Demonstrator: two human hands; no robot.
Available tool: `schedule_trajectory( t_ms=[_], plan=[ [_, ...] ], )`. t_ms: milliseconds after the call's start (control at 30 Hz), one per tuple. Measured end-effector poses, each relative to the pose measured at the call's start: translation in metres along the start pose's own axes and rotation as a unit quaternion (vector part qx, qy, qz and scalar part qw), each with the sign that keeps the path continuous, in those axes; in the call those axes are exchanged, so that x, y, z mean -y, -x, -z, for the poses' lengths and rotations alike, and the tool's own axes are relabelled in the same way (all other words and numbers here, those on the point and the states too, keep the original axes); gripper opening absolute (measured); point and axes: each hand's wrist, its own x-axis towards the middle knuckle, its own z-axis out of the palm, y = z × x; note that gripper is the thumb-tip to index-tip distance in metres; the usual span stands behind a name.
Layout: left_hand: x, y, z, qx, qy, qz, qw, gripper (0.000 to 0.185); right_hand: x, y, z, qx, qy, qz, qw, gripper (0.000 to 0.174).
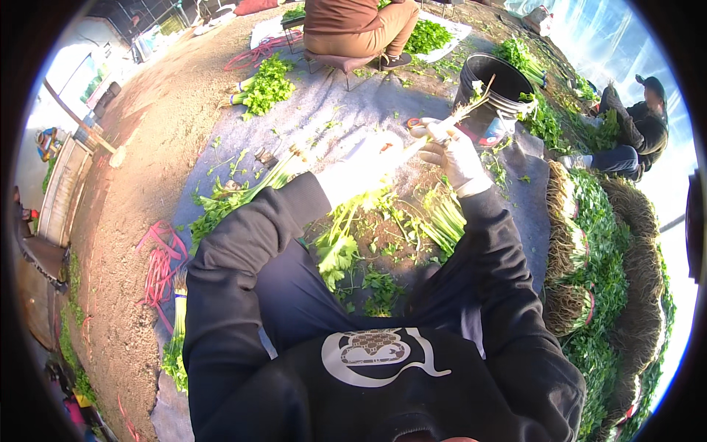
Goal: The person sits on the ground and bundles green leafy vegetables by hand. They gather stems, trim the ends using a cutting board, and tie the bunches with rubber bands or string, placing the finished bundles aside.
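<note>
My left hand (371,163), in a white glove washed out by glare, is closed around a leafy celery plant. Its leaves (338,255) hang below the wrist, and its thin brown roots (474,106) point up to the right. My right hand (454,157), also gloved, grips the stalk just below those roots. An orange-red loop (413,123) shows at the right fingertips, perhaps a scissors handle; the rest is hidden. Loose celery stalks (446,221) lie on the ground below my right forearm. More stalks (270,179) lie beyond my left sleeve.
A black bucket (493,77) stands ahead of my right hand. Large rooted celery bundles (588,248) are stacked at right. Pink tape (163,259) and a tied bunch (179,320) lie left. One person (351,33) sits ahead, another (640,127) at right. Grey ground cloth (353,99) has scattered leaves.
</note>
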Motion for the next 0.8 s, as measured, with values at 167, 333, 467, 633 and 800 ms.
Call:
schedule_trajectory(
  t_ms=[167,333,467,633,800],
  plan=[
    [0.014,-0.005,-0.008,-0.054,-0.037,-0.024,0.998,0.014,-0.003,0.001,0.019,0.056,0.018,-0.025,0.998,0.04],
    [0.022,-0.01,-0.007,-0.044,-0.034,-0.012,0.998,0.012,-0.015,0.003,0.026,0.07,-0.022,-0.028,0.997,0.036],
    [0.026,-0.014,-0.009,-0.055,0.056,-0.031,0.996,0.013,-0.018,0.005,0.025,0.041,0.024,-0.008,0.999,0.023],
    [0.021,-0.01,0.0,-0.033,0.083,0.003,0.996,0.015,-0.015,0.004,0.026,0.02,0.027,-0.01,0.999,0.022],
    [0.01,-0.007,0.007,-0.007,0.066,0.018,0.998,0.018,-0.014,-0.001,0.035,0.069,0.02,-0.011,0.997,0.028]
  ],
)
